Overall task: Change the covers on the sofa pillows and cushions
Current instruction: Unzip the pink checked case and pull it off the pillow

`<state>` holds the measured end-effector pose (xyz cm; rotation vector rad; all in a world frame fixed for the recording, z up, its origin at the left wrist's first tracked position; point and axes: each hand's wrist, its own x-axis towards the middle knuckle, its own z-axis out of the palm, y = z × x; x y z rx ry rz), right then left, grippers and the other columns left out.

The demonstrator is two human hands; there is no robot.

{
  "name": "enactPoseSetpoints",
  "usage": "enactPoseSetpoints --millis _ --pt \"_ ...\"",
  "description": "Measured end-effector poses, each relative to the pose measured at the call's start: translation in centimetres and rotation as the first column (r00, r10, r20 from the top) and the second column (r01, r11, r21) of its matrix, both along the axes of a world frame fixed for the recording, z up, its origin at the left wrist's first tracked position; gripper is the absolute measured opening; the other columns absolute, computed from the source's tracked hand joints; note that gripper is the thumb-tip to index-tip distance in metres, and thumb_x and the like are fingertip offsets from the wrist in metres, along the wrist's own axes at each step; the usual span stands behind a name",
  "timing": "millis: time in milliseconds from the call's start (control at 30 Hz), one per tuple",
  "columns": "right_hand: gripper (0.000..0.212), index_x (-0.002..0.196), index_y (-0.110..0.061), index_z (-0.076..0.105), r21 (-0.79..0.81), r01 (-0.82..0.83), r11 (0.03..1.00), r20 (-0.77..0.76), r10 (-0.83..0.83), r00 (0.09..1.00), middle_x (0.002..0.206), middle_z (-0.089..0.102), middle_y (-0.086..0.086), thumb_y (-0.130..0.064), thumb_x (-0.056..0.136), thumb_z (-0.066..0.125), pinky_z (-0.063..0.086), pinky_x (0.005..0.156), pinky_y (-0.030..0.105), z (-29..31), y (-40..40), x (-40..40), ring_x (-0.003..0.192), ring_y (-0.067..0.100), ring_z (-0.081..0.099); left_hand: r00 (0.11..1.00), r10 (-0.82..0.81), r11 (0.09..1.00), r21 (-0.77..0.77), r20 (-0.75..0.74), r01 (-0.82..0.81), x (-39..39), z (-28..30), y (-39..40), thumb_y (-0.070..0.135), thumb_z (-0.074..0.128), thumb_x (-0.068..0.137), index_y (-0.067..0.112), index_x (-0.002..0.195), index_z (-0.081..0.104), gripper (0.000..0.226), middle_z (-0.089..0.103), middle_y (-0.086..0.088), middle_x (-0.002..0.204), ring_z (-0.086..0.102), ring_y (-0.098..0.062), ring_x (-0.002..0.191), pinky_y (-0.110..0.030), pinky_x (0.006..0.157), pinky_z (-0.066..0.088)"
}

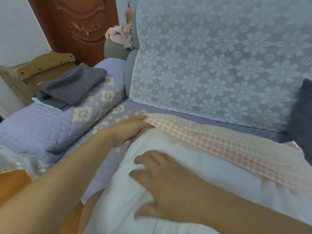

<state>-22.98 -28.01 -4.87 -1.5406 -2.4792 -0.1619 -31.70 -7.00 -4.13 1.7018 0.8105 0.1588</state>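
Note:
A white pillow insert (194, 169) lies on the sofa seat in front of me. A pink-and-white checked cover (228, 141) is pulled partly over its far side. My left hand (130, 129) reaches to the cover's left corner and holds its edge, fingertips tucked against the fabric. My right hand (162, 181) rests flat on the white insert with fingers spread. Folded dark grey covers (72, 86) are stacked on the sofa's left armrest.
The sofa has a purple quilted seat cover (108, 119) and a pale floral lace throw (219, 65) over its backrest. A dark cushion (302, 115) sits at the right edge. A wooden door (76, 22) and a wooden stand (33, 68) are behind the armrest.

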Motion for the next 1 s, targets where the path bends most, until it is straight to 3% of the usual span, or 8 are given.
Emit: enactPoseSetpoints --millis 100,200,333,500,633,733,867,1000 --pt "0.078 0.143 -0.023 0.044 -0.192 0.114 0.975 0.153 -0.085 0.985 0.162 0.023 0.014 -0.066 0.08 0.061 0.011 0.124 0.05 -3.2 0.8 0.5 0.151 0.036 0.013 0.993 -0.067 0.997 0.021 -0.094 0.069 -0.1 1.4 0.8 0.04 0.058 0.101 0.033 0.128 0.06 0.028 0.067 0.003 0.109 0.062 -0.016 0.084 -0.033 0.075 0.047" --pt "0.008 0.098 -0.02 0.066 0.06 0.004 0.998 0.102 -0.01 0.995 0.109 0.069 0.005 -0.025 0.093 0.062 0.03 0.117 0.047 -4.7 2.2 0.8 0.112 0.029 0.061 0.991 0.006 0.986 0.166 -0.135 0.016 0.2 1.3 1.7 0.027 0.055 0.102 0.036 0.129 0.059 0.029 0.066 0.001 0.093 0.061 -0.014 0.067 -0.027 0.058 0.044" --pt "0.029 0.067 -0.013 0.052 0.302 -0.081 0.95 -0.144 0.129 0.981 0.065 0.046 0.006 -0.005 0.095 0.054 0.041 0.065 0.037 -4.5 -0.7 0.7 0.061 0.026 0.04 0.986 0.059 0.951 0.31 -0.158 -0.007 0.9 0.5 2.8 0.006 0.044 0.102 0.025 0.114 0.072 0.036 0.072 0.001 0.079 0.059 -0.016 0.055 -0.025 0.047 0.043" --pt "0.034 0.069 -0.02 0.039 0.375 -0.181 0.909 -0.058 0.218 0.974 0.067 0.037 0.001 -0.006 0.099 0.045 0.038 0.061 0.031 -6.0 -4.5 0.6 0.06 0.02 0.034 0.955 0.249 0.797 0.594 -0.159 -0.109 5.3 -1.3 6.3 0.02 0.056 0.102 0.007 0.081 0.069 0.027 0.068 -0.014 0.091 0.059 -0.024 0.091 -0.029 0.077 0.046" --pt "0.025 0.089 -0.018 0.057 0.139 -0.241 0.961 -0.02 0.246 0.969 0.089 0.056 0.001 -0.019 0.108 0.04 0.046 0.086 0.033 -6.1 -4.2 -0.2 0.086 0.021 0.053 0.862 0.095 0.885 0.439 -0.497 0.156 9.3 0.1 5.8 0.036 0.051 0.106 0.005 0.136 0.059 0.044 0.054 -0.014 0.145 0.047 -0.027 0.136 -0.032 0.111 0.031" --pt "0.04 0.131 -0.017 0.06 0.05 -0.169 0.984 -0.12 0.173 0.978 0.14 0.056 0.006 -0.044 0.104 0.048 0.03 0.118 0.04 -4.5 -4.5 0.7 0.137 0.024 0.044 0.809 -0.211 0.945 0.098 -0.549 0.313 9.2 3.1 2.8 0.077 0.066 0.078 0.028 0.142 0.058 0.081 0.056 0.004 0.147 0.057 -0.022 0.131 -0.04 0.116 0.037" --pt "0.063 0.148 -0.019 0.038 0.223 0.262 0.939 -0.076 -0.251 0.965 0.158 0.035 0.009 -0.048 0.094 0.053 0.02 0.122 0.048 -1.7 -3.0 6.3 0.148 0.031 0.029 0.802 -0.536 0.844 -0.198 -0.262 0.499 4.9 5.2 0.7 0.035 0.064 0.099 0.017 0.141 0.054 0.046 0.066 -0.003 0.136 0.063 -0.017 0.124 -0.032 0.101 0.053" --pt "0.09 0.157 -0.025 0.018 -0.185 0.549 0.815 -0.15 -0.576 0.804 0.157 0.031 -0.001 -0.065 0.087 0.056 0.024 0.119 0.038 3.0 0.3 9.5 0.145 0.024 0.028 0.861 -0.496 0.778 -0.382 0.113 0.499 -0.3 4.7 2.6 0.026 0.091 0.072 0.01 0.144 0.046 0.086 0.06 -0.012 0.138 0.062 -0.023 0.122 -0.037 0.096 0.056"
